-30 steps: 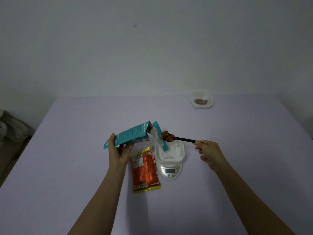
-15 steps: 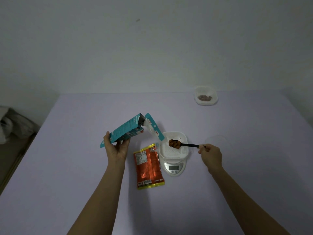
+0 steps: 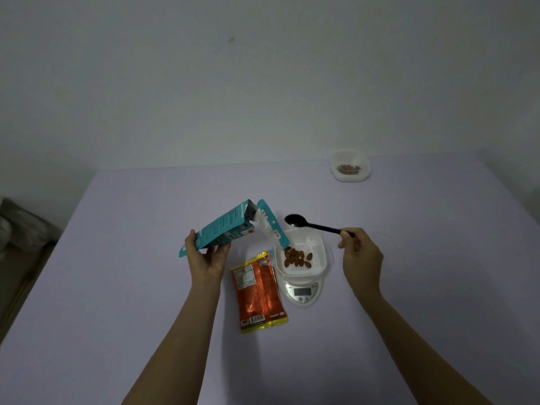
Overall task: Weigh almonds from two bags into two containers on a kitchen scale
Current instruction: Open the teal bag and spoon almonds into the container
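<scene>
My left hand (image 3: 209,255) grips a teal almond bag (image 3: 226,228) tilted in the air, its open mouth pointing right toward the scale. My right hand (image 3: 361,254) pinches the handle of a black spoon (image 3: 296,220), whose empty bowl hovers just beyond the white perforated container (image 3: 317,247). That container sits on the white kitchen scale (image 3: 302,292) and holds several almonds (image 3: 296,257). An orange almond bag (image 3: 257,292) lies flat on the table, left of the scale.
A second white container (image 3: 350,166) with almonds in it stands at the table's far right. The lilac table (image 3: 117,287) ends at a wall behind. A dark bundle (image 3: 20,229) lies off the table's left edge.
The spoon carried almonds from the bag's mouth down to the white container, and they now lie in it. The empty spoon has risen toward the bag. The camera shifted slightly.
</scene>
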